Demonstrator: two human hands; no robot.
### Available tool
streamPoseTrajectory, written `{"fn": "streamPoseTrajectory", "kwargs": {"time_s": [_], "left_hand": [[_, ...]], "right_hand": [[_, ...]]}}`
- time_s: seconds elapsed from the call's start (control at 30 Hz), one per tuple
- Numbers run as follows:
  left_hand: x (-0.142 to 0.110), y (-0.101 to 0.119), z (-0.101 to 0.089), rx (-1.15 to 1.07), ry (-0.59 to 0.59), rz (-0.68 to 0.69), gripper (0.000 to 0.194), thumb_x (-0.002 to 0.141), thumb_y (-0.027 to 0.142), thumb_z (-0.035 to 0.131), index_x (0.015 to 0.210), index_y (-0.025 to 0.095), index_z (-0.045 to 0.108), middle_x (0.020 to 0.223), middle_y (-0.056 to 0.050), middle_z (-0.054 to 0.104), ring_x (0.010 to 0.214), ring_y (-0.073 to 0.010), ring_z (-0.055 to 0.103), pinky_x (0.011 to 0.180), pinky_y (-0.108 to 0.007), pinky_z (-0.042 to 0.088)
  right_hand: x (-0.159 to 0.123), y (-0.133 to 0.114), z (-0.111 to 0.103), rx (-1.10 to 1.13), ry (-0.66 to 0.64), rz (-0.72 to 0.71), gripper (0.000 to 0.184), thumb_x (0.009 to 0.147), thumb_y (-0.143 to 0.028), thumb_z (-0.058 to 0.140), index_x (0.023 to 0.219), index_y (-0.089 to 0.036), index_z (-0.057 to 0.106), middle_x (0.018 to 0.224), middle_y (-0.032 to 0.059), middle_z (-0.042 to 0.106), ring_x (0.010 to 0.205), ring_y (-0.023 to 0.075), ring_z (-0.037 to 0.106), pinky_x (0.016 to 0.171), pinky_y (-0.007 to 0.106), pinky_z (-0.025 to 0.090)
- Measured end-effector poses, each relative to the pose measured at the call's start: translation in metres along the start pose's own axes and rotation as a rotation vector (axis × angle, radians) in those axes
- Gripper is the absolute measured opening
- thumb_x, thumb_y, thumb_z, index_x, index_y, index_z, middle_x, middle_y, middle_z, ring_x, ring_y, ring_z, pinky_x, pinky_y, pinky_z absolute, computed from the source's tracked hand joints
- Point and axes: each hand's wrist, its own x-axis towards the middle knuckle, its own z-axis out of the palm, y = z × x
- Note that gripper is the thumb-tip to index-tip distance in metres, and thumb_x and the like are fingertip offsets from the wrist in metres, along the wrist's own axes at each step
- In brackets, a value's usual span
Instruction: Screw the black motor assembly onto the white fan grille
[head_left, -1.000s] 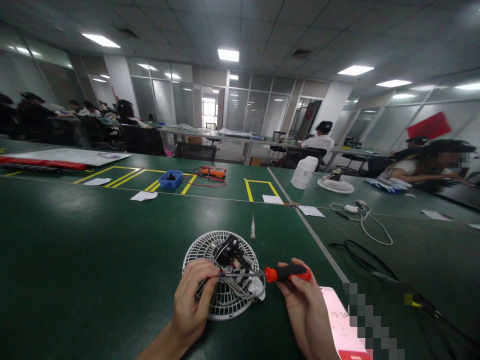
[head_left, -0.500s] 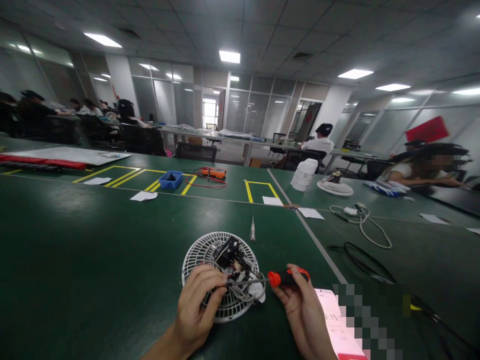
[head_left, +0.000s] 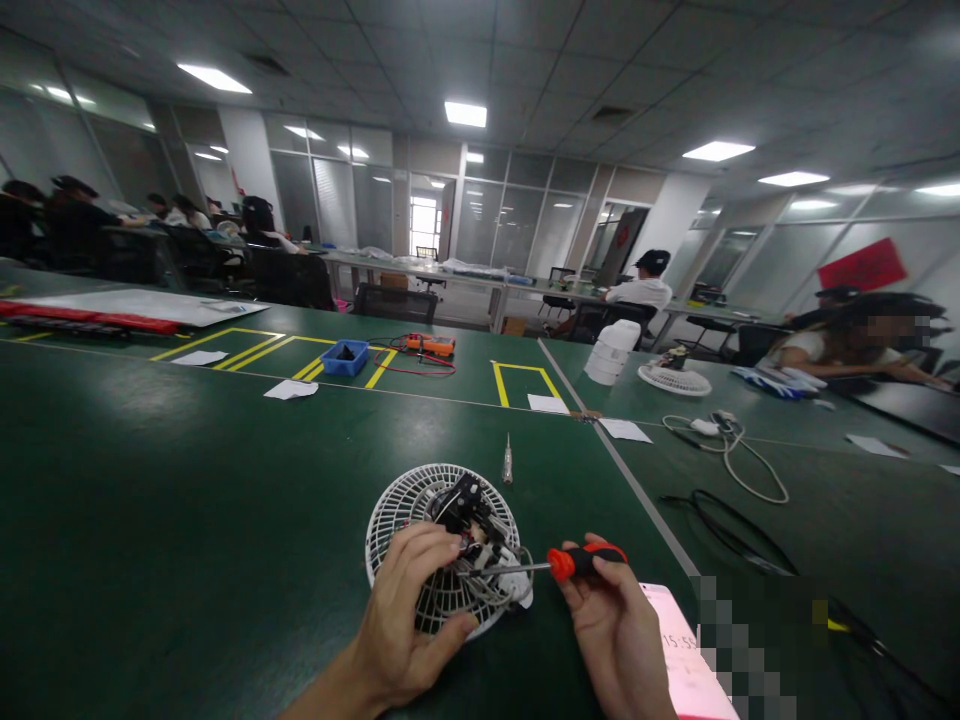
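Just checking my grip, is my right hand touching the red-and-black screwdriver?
Touching: the head view shows your right hand gripping the screwdriver by its handle.

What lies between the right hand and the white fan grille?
The screwdriver's shaft, running from its handle in the right hand to over the grille; head view.

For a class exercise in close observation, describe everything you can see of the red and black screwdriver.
The screwdriver has a thick handle, red at both ends with black between, apparently plastic or rubber, and a slim, metallic-looking shaft. It lies roughly level, held by its handle in the right hand. The shaft points left over the white fan grille; its tip is hard to make out among the cables.
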Motion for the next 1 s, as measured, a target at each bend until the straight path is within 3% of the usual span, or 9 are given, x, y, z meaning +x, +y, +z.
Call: {"fn": "streamPoseTrajectory", "kwargs": {"time_s": [0.1,0.23,0.37,0.47,0.6,0.77,1.0], "left_hand": [[-0.001,-0.001,0.000,0.021,0.013,-0.009,0.055,0.091,0.040,0.062,0.137,0.015,0.048,0.130,-0.017,0.061,0.129,-0.0316,0.054,0.107,-0.053,0.047],[0.003,-0.004,0.003,0.106,0.009,-0.100,0.059,0.091,0.033,0.063,0.144,0.019,0.042,0.146,-0.016,0.050,0.142,-0.0323,0.042,0.114,-0.056,0.041],[0.006,-0.007,0.005,0.205,-0.136,-0.267,0.064,0.096,0.027,0.056,0.154,0.023,0.028,0.157,-0.013,0.042,0.147,-0.0282,0.037,0.119,-0.054,0.037],[0.006,-0.007,0.004,0.218,-0.203,-0.301,0.065,0.098,0.029,0.053,0.155,0.025,0.023,0.158,-0.010,0.040,0.147,-0.0258,0.038,0.120,-0.050,0.037],[0.007,-0.006,0.003,0.246,-0.185,-0.319,0.066,0.096,0.033,0.056,0.153,0.024,0.026,0.152,-0.011,0.045,0.140,-0.0264,0.044,0.116,-0.049,0.042],[0.015,-0.005,0.000,0.329,-0.066,-0.301,0.057,0.091,0.037,0.065,0.140,0.021,0.041,0.130,-0.012,0.057,0.122,-0.0276,0.054,0.104,-0.048,0.049],[0.022,-0.002,-0.008,0.456,0.028,-0.282,0.043,0.088,0.038,0.066,0.121,0.019,0.048,0.107,-0.009,0.058,0.098,-0.0251,0.058,0.086,-0.043,0.053]], "right_hand": [[0.002,-0.001,-0.002,0.037,0.032,0.020,0.033,0.052,-0.025,0.086,0.080,-0.021,0.069,0.075,0.0018,0.074,0.075,0.0167,0.070,0.067,0.025,0.060],[0.003,-0.004,-0.001,0.056,0.080,0.011,0.030,0.050,-0.023,0.084,0.076,-0.020,0.068,0.073,0.0028,0.073,0.075,0.0165,0.070,0.066,0.024,0.060],[0.003,-0.005,0.001,0.064,0.112,0.000,0.029,0.049,-0.021,0.083,0.074,-0.020,0.067,0.073,0.0006,0.071,0.074,0.0162,0.069,0.064,0.025,0.061],[0.002,-0.004,0.001,0.055,0.121,-0.008,0.029,0.049,-0.020,0.082,0.074,-0.019,0.067,0.073,-0.0003,0.071,0.073,0.0162,0.069,0.063,0.026,0.062],[0.001,-0.004,0.002,0.053,0.130,-0.012,0.032,0.047,-0.020,0.082,0.076,-0.018,0.068,0.073,0.0014,0.071,0.073,0.0165,0.069,0.061,0.025,0.061],[0.003,-0.004,0.002,0.068,0.164,-0.044,0.035,0.043,-0.018,0.083,0.074,-0.018,0.067,0.073,0.0005,0.070,0.074,0.0169,0.069,0.062,0.026,0.062],[0.006,-0.006,0.001,0.063,0.184,-0.066,0.031,0.043,-0.019,0.081,0.069,-0.019,0.064,0.069,0.0006,0.069,0.074,0.0172,0.068,0.066,0.028,0.063]]}}
